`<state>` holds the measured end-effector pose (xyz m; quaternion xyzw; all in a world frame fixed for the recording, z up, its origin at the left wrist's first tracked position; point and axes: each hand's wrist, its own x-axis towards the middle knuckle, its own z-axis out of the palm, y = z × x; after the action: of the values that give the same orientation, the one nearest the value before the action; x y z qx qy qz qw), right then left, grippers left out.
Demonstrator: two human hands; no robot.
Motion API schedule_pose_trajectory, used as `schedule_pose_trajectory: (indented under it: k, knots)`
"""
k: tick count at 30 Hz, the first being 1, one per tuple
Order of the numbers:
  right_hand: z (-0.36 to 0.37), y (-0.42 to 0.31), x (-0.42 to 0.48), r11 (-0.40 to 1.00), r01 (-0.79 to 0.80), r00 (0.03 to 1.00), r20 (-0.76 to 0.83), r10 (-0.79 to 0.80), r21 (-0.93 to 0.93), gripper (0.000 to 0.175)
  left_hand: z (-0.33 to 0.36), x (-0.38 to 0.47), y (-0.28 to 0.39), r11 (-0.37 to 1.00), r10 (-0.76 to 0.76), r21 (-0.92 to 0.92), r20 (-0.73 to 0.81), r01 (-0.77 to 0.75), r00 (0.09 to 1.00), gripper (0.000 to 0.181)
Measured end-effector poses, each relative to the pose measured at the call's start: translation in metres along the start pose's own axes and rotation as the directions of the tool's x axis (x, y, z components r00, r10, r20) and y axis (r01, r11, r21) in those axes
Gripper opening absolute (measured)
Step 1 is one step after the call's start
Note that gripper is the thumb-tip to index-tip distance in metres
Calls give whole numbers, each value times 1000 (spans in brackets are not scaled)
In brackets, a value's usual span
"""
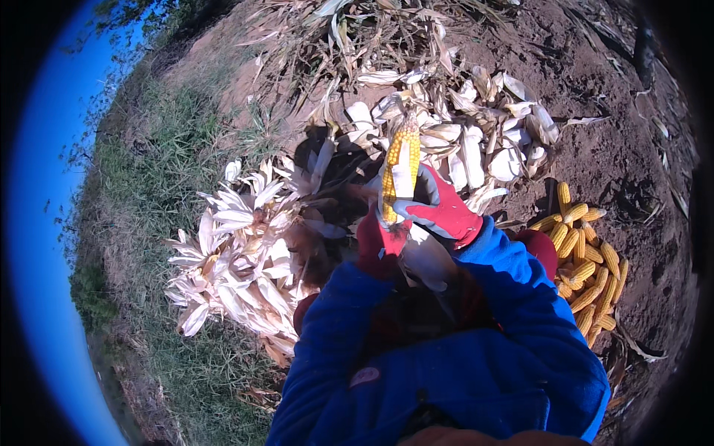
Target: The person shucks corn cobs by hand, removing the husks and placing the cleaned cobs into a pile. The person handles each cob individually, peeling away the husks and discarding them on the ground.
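Observation:
A yellow corn cob (410,146) is held upright in front of me, its kernels bared along much of its length. My left hand (381,240), in a red and grey glove, grips the lower end and left side of the cob. My right hand (443,209), gloved alike, is closed around its lower right side, with its thumb near a pale strip of husk (403,178) lying against the kernels. Loosened husk leaves (427,256) hang below the cob between my forearms. The fingers behind the cob are partly hidden.
Empty husks (245,267) are heaped at the left beside grass (184,128). Unhusked ears (474,150) lie beyond my hands. A pile of bare yellow cobs (591,267) rests on the soil at the right. Dry stalks (357,39) lie at the far side.

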<state>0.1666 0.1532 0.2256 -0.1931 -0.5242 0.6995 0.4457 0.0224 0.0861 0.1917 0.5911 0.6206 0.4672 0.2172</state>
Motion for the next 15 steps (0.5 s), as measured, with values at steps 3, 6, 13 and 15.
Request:
schedule_pose_trajectory:
  k: [3,6,13,15]
  knots:
    - [5,19,-7,966,-183,982,-71,173,-184,53,11,0,-34,994,113,-7,56,-113,992,48]
    - [-18,31,-1,975,-198,980,-4,199,98,58,-9,7,-2,980,185,-104,167,-170,968,46]
    - [-14,15,-7,850,-427,868,403,290,308,53,-39,29,15,711,-31,-702,29,42,999,56]
    - [-6,13,-7,828,-506,782,532,323,242,56,-48,22,26,587,-26,-782,237,207,971,69]
